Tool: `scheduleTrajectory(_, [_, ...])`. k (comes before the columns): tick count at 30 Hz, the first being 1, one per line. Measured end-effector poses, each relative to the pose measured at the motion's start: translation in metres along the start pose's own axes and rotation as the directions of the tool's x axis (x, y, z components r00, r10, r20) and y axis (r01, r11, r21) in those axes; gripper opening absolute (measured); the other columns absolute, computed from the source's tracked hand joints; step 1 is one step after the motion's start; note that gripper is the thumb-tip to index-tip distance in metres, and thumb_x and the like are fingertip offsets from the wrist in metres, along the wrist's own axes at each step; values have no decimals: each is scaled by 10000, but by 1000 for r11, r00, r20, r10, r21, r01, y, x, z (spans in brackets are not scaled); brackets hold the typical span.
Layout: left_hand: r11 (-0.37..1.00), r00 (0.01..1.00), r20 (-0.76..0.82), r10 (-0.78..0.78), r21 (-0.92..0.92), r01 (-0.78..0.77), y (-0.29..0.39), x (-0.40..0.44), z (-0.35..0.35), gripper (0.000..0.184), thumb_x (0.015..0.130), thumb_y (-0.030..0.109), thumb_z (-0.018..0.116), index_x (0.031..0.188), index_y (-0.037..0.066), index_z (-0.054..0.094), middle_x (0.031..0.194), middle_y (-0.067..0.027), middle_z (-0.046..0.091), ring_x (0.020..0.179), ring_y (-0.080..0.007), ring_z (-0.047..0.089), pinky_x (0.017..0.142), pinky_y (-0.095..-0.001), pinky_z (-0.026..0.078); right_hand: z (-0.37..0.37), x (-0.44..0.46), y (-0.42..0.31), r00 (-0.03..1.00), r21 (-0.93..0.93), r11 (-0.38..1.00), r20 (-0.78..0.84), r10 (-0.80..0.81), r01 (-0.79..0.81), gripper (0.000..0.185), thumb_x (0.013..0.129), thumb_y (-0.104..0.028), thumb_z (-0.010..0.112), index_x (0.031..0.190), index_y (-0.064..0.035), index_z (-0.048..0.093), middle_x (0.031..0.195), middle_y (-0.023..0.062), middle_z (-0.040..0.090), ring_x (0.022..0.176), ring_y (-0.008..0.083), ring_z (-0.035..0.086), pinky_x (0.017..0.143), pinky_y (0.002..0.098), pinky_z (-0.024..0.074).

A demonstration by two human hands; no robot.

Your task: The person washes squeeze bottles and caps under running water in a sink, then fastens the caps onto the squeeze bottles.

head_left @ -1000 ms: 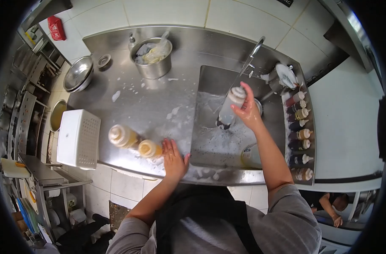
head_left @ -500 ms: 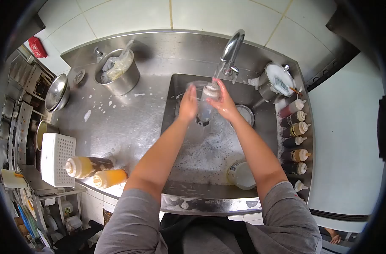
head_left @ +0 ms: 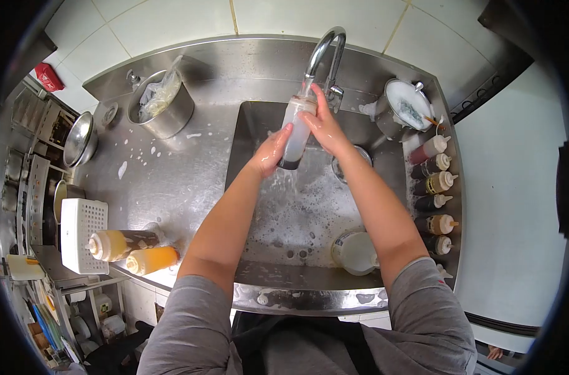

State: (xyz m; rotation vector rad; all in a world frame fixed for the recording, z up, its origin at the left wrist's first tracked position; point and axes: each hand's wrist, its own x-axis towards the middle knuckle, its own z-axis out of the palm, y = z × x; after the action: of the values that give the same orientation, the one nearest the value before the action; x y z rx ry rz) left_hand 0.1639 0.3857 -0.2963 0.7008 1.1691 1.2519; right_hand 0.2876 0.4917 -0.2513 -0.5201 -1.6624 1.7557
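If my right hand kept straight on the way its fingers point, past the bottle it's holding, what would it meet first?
Probably the tap spout, beyond the right hand and bottle; depth is unclear, so it might pass underneath.

What I Count From Far Away

I count one left hand and one right hand, with one bottle between them. In the one sink, I see one clear container; I see also one tap. To the left: two squeeze bottles, one white basket, one pot. To the right: one foamy pot and seven lined-up bottles (the last one shows only partly).
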Motion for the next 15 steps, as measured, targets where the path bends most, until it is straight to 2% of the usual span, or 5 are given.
scheduleTrajectory(2, [993, 990, -88, 108, 49, -104, -9, 5, 0, 752, 890, 578, 527, 1312, -34, 412, 1201, -202, 574, 1108, -305, 563, 928, -376, 446, 9, 5, 7, 971, -313, 937, -125, -205, 157, 696, 848, -142, 657, 1423, -142, 266, 1161, 163, 563, 1054, 225, 555, 914, 362, 442])
scheduleTrajectory(9, [334, 653, -186, 734, 937, -108, 2, -24, 31, 756, 799, 213, 727, 1374, -18, 294, 1182, -196, 567, 984, -288, 614, 851, -402, 485, 46, 17, -8, 903, -278, 956, -382, -198, 92, 603, 866, -192, 649, 1368, -78, 335, 1133, 109, 583, 1033, 199, 560, 893, 335, 447])
scheduleTrajectory(12, [616, 720, -182, 669, 678, -401, 2, -30, 14, 667, 860, 281, 673, 1367, 5, 339, 1162, -168, 574, 915, -284, 630, 814, -402, 511, 41, 20, -5, 915, -326, 928, -291, -280, 180, 557, 867, -196, 656, 1331, -81, 371, 1121, 107, 580, 1006, 189, 562, 866, 325, 457])
scheduleTrajectory(14, [917, 999, 24, 32, -398, -20, 8, -32, -1, 608, 914, 383, 597, 1354, 20, 386, 1166, -146, 575, 911, -231, 627, 806, -391, 522, 40, 18, -4, 941, 36, 987, -310, -139, 157, 564, 830, -217, 692, 1302, -114, 401, 996, 111, 616, 943, 243, 600, 821, 348, 472])
scheduleTrajectory(15, [941, 996, 90, -15, -336, 45, 12, -33, -3, 591, 936, 453, 536, 1333, 29, 427, 1161, -137, 578, 948, -219, 613, 820, -380, 518, 37, 20, 1, 941, 34, 987, -308, -140, 157, 564, 830, -217, 692, 1302, -114, 401, 996, 111, 616, 943, 243, 600, 821, 348, 472])
